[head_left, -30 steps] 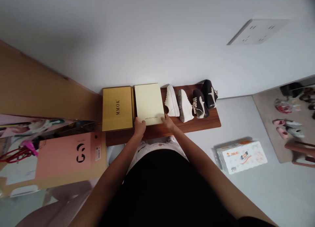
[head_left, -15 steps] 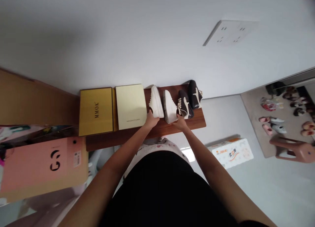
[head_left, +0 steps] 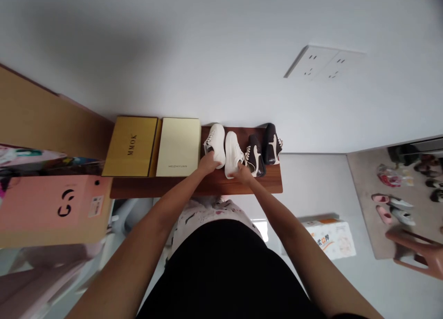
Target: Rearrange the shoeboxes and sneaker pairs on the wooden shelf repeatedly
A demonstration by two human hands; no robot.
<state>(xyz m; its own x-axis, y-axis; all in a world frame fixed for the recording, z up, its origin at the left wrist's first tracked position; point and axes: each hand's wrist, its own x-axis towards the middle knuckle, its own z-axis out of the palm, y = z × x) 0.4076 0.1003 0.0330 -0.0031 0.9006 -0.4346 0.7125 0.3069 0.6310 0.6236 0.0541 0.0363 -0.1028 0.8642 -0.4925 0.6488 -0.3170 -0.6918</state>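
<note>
White pair sat mid-way along the wooden board point(head_left: 270, 183): left white shoe point(head_left: 218, 137) and right white shoe point(head_left: 232, 146), just beside each other, toes toward the board's far edge. Left hand point(head_left: 209, 163) was mostly closed round the left white shoe's heel end; right hand point(head_left: 243, 174) was likewise curled on the right white shoe's heel, thumb on its near side. Couldn't tell if either shoe was lifted off the board.

Progress, judged from layout: the row on the board looked largely in place; the white pair was the unfinished bit, not released yet. Gold box point(head_left: 129, 150) and cream box point(head_left: 179, 144) lay on the board's left part, untouched, lids on. Left dark shoe point(head_left: 256, 155) and right dark shoe point(head_left: 271, 144) stood on its right part, neither held, slightly staggered, so that pair looked less evenly set.

Outward: socket plate point(head_left: 323, 63) beyond the board's far edge, pink box point(head_left: 44, 201) off its left end, white pack point(head_left: 334, 240) off its right end, lower down
</note>
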